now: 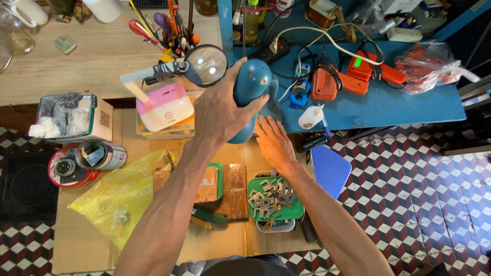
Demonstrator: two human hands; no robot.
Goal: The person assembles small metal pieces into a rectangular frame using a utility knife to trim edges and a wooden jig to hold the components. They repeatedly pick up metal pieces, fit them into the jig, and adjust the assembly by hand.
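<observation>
Teal-blue plastic lamp head (251,82), rounded, the landmark of this entry: held from above by the left hand (220,115), whose fingers wrap round its shell in a firm grasp. Just below and right of it, the right hand (273,143) lies flat and spread, palm down, holding nothing, at what seems the foot of the same lamp; the foot itself is hidden. Left of the lamp head, nearly touching, a round magnifying glass (207,65) on a black arm. Further left, a pink-and-white box (164,106). Below, nearer the person, a green tray of small metal pieces (275,198). Right, on a blue bench (409,105), an orange power tool (325,83). Step in hand, by judgement: setting the lamp head's angle, base steadied. The next move would call for a slow turn with the flat hand pressing firm.
</observation>
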